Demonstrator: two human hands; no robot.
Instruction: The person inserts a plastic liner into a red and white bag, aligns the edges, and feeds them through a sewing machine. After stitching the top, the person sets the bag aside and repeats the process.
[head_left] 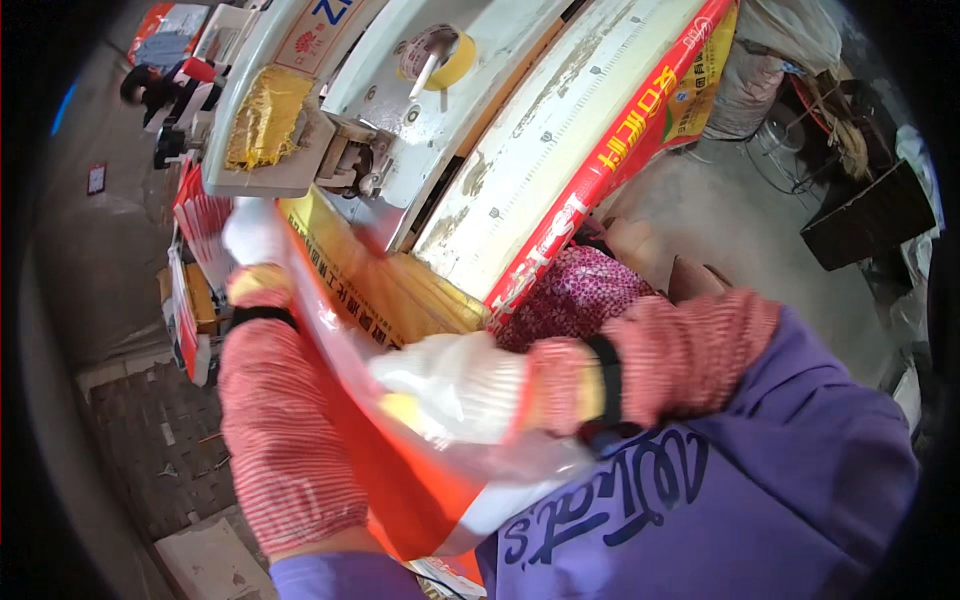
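Note:
A red, yellow and white printed plastic sack (415,480) stretches from the sewing machine head (270,130) back toward my lap. My left hand (258,235), in a white glove, is at the sack's far left edge, just below the machine head. Blur and the angle hide its fingers. Nearer to me, my right hand (450,385), also gloved in white with yellow at the fingertips, is closed on the sack's translucent edge. The sack's yellow part (390,285) runs beside the machine's needle area and is smeared by motion.
A yellow tape roll (450,60) lies on the machine bed. To its right, a worn pale table (560,130) with ruler-like marks has another red and yellow sack (610,150) along its edge. Stacked red and white sacks (203,235) stand left; a dark box (870,215) is at right.

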